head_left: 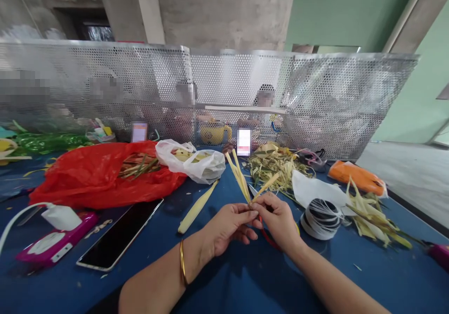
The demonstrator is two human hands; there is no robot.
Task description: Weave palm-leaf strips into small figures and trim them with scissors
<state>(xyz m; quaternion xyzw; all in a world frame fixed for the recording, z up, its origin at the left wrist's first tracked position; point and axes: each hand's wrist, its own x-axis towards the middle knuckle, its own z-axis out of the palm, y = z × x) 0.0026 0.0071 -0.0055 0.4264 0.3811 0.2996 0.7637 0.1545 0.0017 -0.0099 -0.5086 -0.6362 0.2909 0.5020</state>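
Several pale yellow leaf strips stand up and fan out from between my fingertips at the centre. My left hand pinches their lower ends, thumb against the fingers. My right hand meets it and grips the same base from the right. Beneath and behind my right hand lie scissors, their red handle partly hidden by it. One long pale husk piece rests on the blue table left of my hands. A roll of white strip sits just to the right of my right hand.
A red bag, a white bag and a black phone lie left, beside a magenta power strip. Dried husks are piled behind; an orange packet lies right. People sit beyond a perforated metal screen.
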